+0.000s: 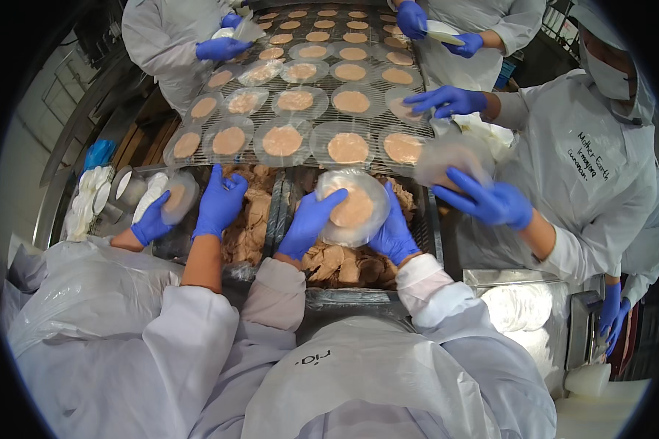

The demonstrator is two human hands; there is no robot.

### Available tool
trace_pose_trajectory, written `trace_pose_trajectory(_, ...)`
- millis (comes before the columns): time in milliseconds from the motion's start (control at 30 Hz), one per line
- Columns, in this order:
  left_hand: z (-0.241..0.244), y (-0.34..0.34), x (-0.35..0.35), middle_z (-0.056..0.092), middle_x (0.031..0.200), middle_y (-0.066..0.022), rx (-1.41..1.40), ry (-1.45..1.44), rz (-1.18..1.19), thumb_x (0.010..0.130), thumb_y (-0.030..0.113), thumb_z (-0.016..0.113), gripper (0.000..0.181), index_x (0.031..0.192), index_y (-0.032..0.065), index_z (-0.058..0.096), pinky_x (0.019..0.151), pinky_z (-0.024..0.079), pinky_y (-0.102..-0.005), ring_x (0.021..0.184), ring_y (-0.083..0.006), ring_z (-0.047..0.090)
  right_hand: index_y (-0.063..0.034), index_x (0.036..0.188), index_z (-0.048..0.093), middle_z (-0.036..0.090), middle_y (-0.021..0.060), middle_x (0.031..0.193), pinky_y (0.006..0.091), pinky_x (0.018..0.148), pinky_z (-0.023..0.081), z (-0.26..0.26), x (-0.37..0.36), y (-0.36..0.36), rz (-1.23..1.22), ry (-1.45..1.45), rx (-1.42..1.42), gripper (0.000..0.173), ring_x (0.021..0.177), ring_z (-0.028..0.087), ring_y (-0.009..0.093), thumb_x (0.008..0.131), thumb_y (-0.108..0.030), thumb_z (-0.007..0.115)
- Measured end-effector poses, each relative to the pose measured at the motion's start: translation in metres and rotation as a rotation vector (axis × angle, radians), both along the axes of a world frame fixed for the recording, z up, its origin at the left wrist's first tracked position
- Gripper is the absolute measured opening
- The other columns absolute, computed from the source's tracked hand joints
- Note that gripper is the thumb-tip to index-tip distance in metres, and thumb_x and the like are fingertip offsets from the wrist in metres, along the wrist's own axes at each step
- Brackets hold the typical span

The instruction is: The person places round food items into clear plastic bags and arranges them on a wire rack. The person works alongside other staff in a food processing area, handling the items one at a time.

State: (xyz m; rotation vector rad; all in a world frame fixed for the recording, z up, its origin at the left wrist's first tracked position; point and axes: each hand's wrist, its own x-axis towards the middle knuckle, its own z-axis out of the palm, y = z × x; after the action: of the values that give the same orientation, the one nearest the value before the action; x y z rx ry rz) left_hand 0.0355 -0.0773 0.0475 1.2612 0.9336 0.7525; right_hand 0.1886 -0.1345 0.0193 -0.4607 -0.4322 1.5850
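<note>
Between my two blue-gloved hands is a round pink meat patty (353, 207) on clear plastic film discs (343, 237). The thumb of my left hand (309, 224) lies over the film's left edge. My right hand (394, 233) supports the film from its right side, with its fingers partly hidden behind it. Below the patty stands a plastic-lined crate (340, 296) of raw ground meat (348, 266). Just beyond my hands, several flat patties (348, 147) on clear discs lie in rows on a wire mesh conveyor (324, 125).
At my left, a co-worker's gloved hand (152, 220) holds another patty on film, beside a second meat crate (247, 225). A co-worker's blurred hand (486, 200) holds film discs at my right. More people stand along the belt. Stacked clear discs (519, 307) sit at lower right.
</note>
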Motion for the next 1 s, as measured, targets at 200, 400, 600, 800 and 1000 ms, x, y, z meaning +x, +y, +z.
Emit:
trace_pose_trajectory(200, -0.007, 0.035, -0.022, 0.056, 0.104, -0.0062, -0.125, -0.243, 0.182, 0.082, 0.039, 0.059, 0.052, 0.116, 0.0008, 0.050, 0.082, 0.043, -0.0284, 0.095, -0.0184, 0.054, -0.0036, 0.124, 0.040, 0.047, 0.0137, 0.122, 0.0432, 0.096, 0.039, -0.021, -0.018, 0.036, 0.062, 0.373, 0.007, 0.056, 0.111, 0.048, 0.028, 0.087, -0.044, 0.051)
trace_pose_trajectory(400, -0.046, 0.083, -0.044, 0.053, 0.109, -0.0084, -0.115, -0.944, 0.291, 0.092, 0.023, 0.045, 0.037, 0.123, 0.0016, 0.042, 0.083, 0.044, -0.0271, 0.093, -0.0150, 0.053, 0.0004, 0.116, 0.045, 0.055, 0.0149, 0.110, 0.0393, 0.089, 0.047, -0.006, -0.016, 0.058, 0.006, 0.255, -0.113, 0.040, 0.099, 0.057, 0.027, 0.082, -0.013, 0.059)
trace_pose_trajectory(600, -0.140, 0.106, -0.100, 0.057, 0.084, -0.0078, -0.100, -0.928, 0.026, 0.091, 0.026, 0.044, 0.026, 0.095, 0.0014, 0.054, 0.073, 0.043, -0.0252, 0.076, -0.0158, 0.054, 0.0002, 0.114, 0.049, 0.058, 0.0108, 0.106, 0.0330, 0.081, 0.049, -0.010, 0.011, -0.058, -0.224, -0.107, -0.242, 0.045, 0.093, 0.059, 0.021, 0.073, -0.004, 0.067)
trace_pose_trajectory(800, -0.128, 0.104, -0.071, 0.046, 0.124, -0.0178, -0.283, -0.830, 0.576, 0.091, 0.020, 0.041, 0.043, 0.123, -0.0081, 0.039, 0.099, 0.035, -0.0384, 0.111, -0.0261, 0.046, 0.0025, 0.115, 0.045, 0.057, 0.0114, 0.104, 0.0284, 0.076, 0.050, 0.000, 0.115, -0.300, -1.070, -1.139, -0.721, 0.055, 0.091, 0.059, 0.017, 0.069, -0.009, 0.072)
trace_pose_trajectory(1000, -0.089, 0.131, -0.113, 0.040, 0.130, -0.0149, -0.493, -1.060, 0.417, 0.091, 0.021, 0.040, 0.044, 0.127, -0.0044, 0.035, 0.102, 0.030, -0.0396, 0.118, -0.0256, 0.040, -0.0042, 0.114, 0.052, 0.049, 0.0180, 0.120, 0.0403, 0.099, 0.031, -0.039, 0.149, -0.328, -0.938, -1.962, -0.904, 0.046, 0.113, 0.045, 0.034, 0.070, -0.009, 0.064)
